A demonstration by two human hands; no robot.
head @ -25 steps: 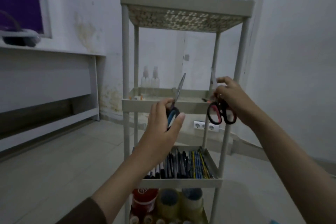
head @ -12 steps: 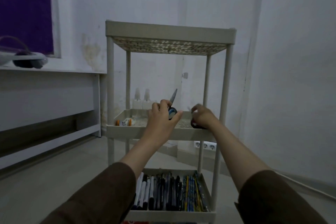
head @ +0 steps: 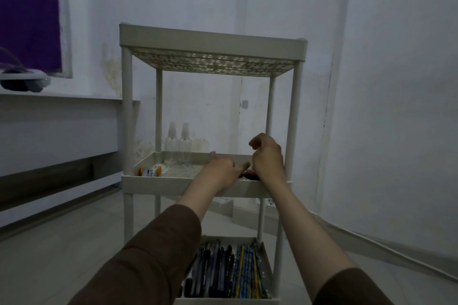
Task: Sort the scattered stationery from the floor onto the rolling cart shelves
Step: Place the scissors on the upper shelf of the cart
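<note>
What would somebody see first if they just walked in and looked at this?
Probably the tall pale rolling cart standing against the white wall, right in the middle. Both hands reach onto its middle shelf: the left hand lies low over the tray, the right hand is lifted beside it, above red-and-black scissor handles. Below, a shelf holds a row of pens and pencils.

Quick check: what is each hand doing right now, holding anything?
Left hand: down in the middle shelf, fingers hidden; cannot tell if it holds anything.
Right hand: fingers loosely curled above the red-handled scissors, holding nothing visible.
</note>
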